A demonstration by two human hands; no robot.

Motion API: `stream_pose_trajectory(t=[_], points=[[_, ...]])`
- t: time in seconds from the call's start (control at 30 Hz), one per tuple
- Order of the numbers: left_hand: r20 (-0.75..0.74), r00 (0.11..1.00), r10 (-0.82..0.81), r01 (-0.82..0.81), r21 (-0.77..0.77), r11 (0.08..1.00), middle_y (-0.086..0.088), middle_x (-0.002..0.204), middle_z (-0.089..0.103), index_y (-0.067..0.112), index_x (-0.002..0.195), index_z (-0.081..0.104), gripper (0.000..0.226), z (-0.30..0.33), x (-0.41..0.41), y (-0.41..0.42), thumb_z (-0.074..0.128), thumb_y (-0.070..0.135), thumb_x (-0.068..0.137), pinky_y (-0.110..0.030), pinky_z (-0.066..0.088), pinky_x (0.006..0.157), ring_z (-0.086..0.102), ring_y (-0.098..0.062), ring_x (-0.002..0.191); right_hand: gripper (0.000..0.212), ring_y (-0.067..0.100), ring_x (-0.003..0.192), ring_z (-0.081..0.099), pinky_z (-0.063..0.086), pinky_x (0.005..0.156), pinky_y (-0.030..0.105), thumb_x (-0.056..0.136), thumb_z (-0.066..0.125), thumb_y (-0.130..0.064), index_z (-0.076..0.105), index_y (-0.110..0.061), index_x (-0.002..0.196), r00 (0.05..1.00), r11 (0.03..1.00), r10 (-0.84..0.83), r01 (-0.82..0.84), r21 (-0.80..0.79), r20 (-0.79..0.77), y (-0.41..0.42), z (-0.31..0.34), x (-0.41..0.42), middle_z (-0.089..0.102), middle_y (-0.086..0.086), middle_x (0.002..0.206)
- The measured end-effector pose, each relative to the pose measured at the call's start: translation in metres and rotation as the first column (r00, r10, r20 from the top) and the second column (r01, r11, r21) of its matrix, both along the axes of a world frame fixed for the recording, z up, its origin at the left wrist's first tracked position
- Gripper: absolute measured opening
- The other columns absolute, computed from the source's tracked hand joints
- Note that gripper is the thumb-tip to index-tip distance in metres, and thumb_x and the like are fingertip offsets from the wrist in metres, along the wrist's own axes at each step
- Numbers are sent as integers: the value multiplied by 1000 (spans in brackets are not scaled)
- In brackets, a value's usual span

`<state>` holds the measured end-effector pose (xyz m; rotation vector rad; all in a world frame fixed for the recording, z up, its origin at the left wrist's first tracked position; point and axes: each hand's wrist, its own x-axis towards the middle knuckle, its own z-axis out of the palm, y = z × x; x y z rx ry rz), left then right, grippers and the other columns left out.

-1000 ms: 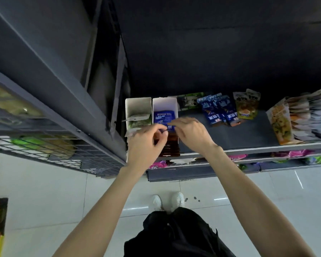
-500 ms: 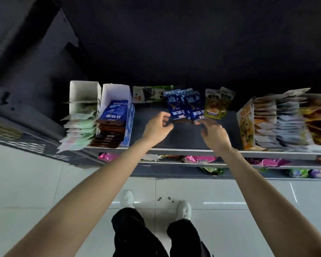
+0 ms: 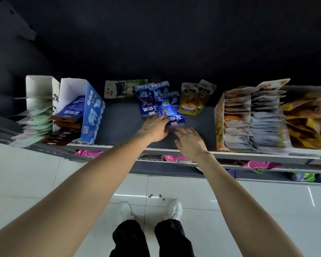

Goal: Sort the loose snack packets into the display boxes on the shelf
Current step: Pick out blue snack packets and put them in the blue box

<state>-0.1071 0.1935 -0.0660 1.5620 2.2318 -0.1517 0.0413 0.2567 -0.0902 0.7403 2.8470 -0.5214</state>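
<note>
A: Head view, hands?
B: Left hand (image 3: 154, 128) lies on the loose blue packets (image 3: 157, 103), glossy flat pouches mid-shelf; grip, can't tell. Right hand (image 3: 190, 141) hovers just beside, fingers relaxed, holding nothing.
A: Boxes?
B: Blue cardboard display box (image 3: 92, 115) at left, w/ matching pouches. Shelf (image 3: 119, 123) is dark, matte.

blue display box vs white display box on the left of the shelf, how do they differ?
The blue display box has a printed blue side; the white display box is plain white with dark lettering. The blue one holds blue and brown packets; the white one holds pale green and white packets. The blue one stands nearer the loose packets. Both are open-topped, side by side, with packets filed upright.
</note>
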Motion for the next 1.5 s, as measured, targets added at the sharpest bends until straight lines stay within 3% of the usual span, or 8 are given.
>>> stream_pose_trajectory(t=[0.13, 0.4, 0.63, 0.73, 0.87, 1.0, 1.2, 1.5], points=[[-272, 941, -202, 196, -48, 979, -6, 134, 50, 18, 131, 52, 43, 1, 15, 3, 44, 37, 93, -36, 28, 104, 38, -23, 127, 44, 26, 120, 41, 36, 97, 38, 94, 48, -40, 46, -12, 128, 949, 950, -309, 311, 30, -57, 8, 0, -4, 48, 11, 129], [-19, 995, -93, 95, 90, 991, 2, 125, 58, 25, 118, 61, 32, 1, 11, -18, 50, 19, 88, -33, 27, 104, 41, -16, 125, 76, 28, 116, 45, 38, 95, 34, 72, 72, -54, 45, -3, 120, 880, 881, -471, 473, -28, 66, 21, -5, -28, 51, 15, 123], [-65, 988, -141, 154, 325, 933, -8, 149, 31, 14, 137, 42, 67, 27, -8, 7, 67, 8, 75, -41, 27, 113, 28, -27, 136, 23, 27, 97, 59, 39, 72, 25, 85, 67, -18, 59, -8, 105, 814, 792, -525, 361, -493, -248, 21, 20, -6, 64, 9, 104], [84, 961, -265, 246, 184, 952, -6, 130, 56, 13, 131, 51, 51, 56, -18, 14, 67, 23, 84, -34, 39, 98, 49, -20, 120, 16, 16, 79, 63, 41, 64, 18, 87, 65, -15, 62, -8, 101, 708, 800, -549, 292, -524, -444, 14, 64, 13, 66, -2, 84], [447, 891, -78, -47, 263, 964, 2, 102, 70, 16, 115, 64, 35, 102, -15, -10, 71, 25, 82, -27, 48, 77, 64, -8, 87, 24, 2, 82, 62, 49, 73, 10, 84, 70, -20, 63, -14, 106, 671, 783, -553, 218, -582, -494, 4, 114, 26, 65, -10, 92], [658, 748, 90, -399, 337, 853, 8, 95, 69, 17, 100, 65, 22, 130, -15, -67, 73, 18, 80, -21, 51, 82, 64, 1, 87, 34, 18, 77, 70, 58, 69, 43, 82, 72, -25, 62, -1, 105, 803, 794, -439, 138, -592, -403, -10, 131, 0, 72, 9, 89], [413, 803, 430, -588, 669, 455, 5, 102, 69, 16, 107, 63, 18, 129, -68, -177, 60, 16, 89, -28, 51, 87, 64, -8, 94, 38, 32, 66, 66, 53, 60, 50, 85, 68, -31, 60, 6, 84, 785, 897, -331, 90, -432, -524, -52, 162, -89, 68, 19, 74], [-233, 817, 527, -380, 470, 797, -2, 113, 65, 20, 115, 62, 32, 103, -150, -228, 63, 23, 84, -36, 34, 90, 49, -26, 108, 22, 29, 52, 55, 46, 52, 37, 89, 63, -21, 60, -3, 77, 707, 966, -226, 73, -248, -670, -123, 159, -228, 60, 10, 58]])
